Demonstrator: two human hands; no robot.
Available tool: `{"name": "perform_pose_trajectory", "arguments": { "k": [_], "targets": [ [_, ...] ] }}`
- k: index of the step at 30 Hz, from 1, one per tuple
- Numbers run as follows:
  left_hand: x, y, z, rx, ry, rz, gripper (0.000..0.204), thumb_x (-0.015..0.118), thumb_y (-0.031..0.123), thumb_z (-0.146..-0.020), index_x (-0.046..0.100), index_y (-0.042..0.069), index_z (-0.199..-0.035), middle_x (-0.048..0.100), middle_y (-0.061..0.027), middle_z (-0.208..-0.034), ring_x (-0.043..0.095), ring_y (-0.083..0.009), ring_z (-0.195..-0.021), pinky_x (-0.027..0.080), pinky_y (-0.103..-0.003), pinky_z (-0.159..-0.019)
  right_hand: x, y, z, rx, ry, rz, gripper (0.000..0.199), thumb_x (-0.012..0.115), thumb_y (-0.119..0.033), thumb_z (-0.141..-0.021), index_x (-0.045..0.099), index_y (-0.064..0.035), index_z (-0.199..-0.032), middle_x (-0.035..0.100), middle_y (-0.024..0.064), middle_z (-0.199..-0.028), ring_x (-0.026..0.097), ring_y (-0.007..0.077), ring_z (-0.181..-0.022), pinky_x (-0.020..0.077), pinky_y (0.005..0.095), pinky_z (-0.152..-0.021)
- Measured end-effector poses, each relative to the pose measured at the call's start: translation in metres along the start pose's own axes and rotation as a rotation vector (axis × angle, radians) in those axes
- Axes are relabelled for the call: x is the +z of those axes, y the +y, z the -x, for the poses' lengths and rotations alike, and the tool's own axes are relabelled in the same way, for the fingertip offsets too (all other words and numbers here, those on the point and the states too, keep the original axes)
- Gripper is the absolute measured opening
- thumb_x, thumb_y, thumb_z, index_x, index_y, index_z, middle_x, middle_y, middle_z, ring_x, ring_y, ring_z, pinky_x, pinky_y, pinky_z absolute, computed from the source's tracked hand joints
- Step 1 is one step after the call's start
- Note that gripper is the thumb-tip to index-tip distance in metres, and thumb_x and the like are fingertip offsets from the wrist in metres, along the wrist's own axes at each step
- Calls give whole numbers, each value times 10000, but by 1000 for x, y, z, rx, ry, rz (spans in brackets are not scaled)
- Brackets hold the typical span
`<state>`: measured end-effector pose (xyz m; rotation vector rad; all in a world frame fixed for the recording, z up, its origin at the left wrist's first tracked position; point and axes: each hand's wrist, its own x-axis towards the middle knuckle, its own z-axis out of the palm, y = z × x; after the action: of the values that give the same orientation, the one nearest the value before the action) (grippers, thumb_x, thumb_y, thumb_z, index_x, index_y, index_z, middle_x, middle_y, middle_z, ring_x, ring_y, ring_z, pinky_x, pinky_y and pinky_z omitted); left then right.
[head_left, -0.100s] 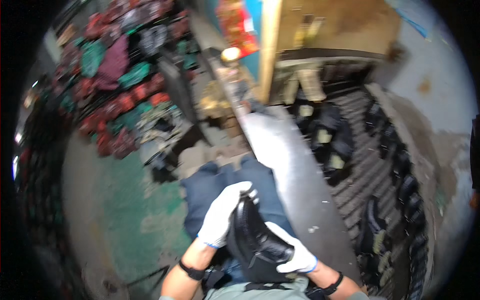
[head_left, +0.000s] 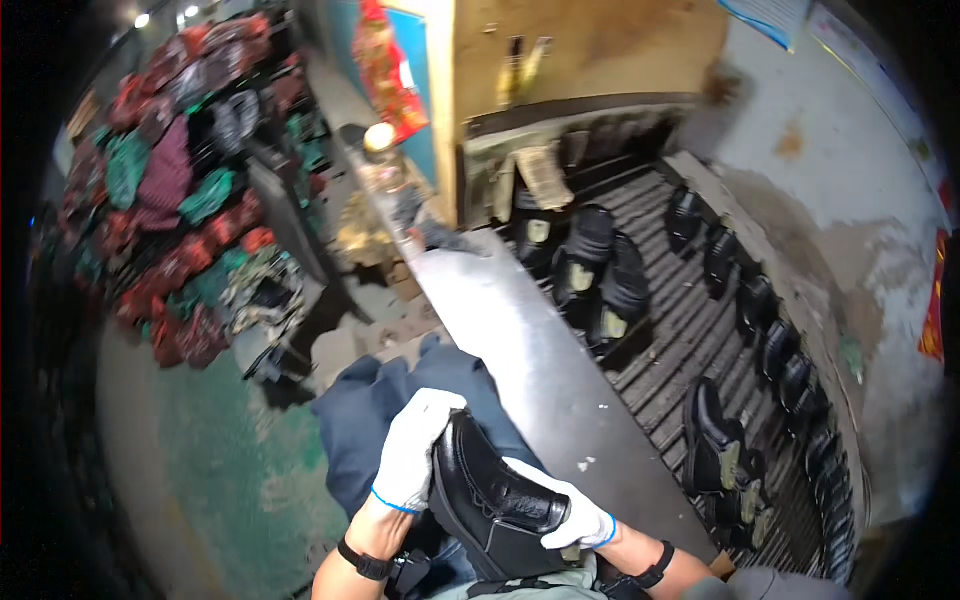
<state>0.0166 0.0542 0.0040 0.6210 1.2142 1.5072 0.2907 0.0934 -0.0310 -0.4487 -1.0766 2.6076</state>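
Observation:
A black leather shoe (head_left: 478, 470) with a thick sole is held over my lap, its toe pointing away from me. My left hand (head_left: 416, 450), in a white knit glove with blue trim, closes around the toe end. With the same kind of glove, my right hand (head_left: 572, 508) grips the shoe near its ankle opening, the thumb lying along the upper. Some fingers of both hands are hidden behind the shoe. Beneath it are my dark blue trousers (head_left: 370, 405).
A metal bench top (head_left: 560, 370) runs along my right side. Beyond it, a ribbed conveyor (head_left: 640, 420) carries black shoes (head_left: 590, 255) and a row along the wall (head_left: 755, 305). At the far left lies a heap of red and green bags (head_left: 205, 240).
The whole view has swung to the right, so the surroundings sit further left and look sharper. Both hands keep their hold on the shoe.

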Motion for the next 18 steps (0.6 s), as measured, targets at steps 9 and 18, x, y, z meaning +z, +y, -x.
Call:
{"name": "perform_pose_trajectory", "arguments": {
  "k": [9,18],
  "targets": [
    [140,-28,-91,367,-449,-810,619,708,385,-1053,576,24,-1539,622,-244,-1529,593,-421,-1425,461,-491,-1214,-122,-136,123,-153,744,-53,1095,734,139,-672,340,64,-1690,724,276,-1371,751,295,-1235,604,393,-1072],
    [235,-79,-260,885,-533,-1388,232,680,198,-939,728,40,-1103,713,-219,-1127,688,-390,-1097,544,-471,-936,-226,-124,72,-25,1484,1766,669,770,-128,-748,672,-67,-1408,630,240,-1405,602,437,-1289,444,507,-1195]
  ]
}}
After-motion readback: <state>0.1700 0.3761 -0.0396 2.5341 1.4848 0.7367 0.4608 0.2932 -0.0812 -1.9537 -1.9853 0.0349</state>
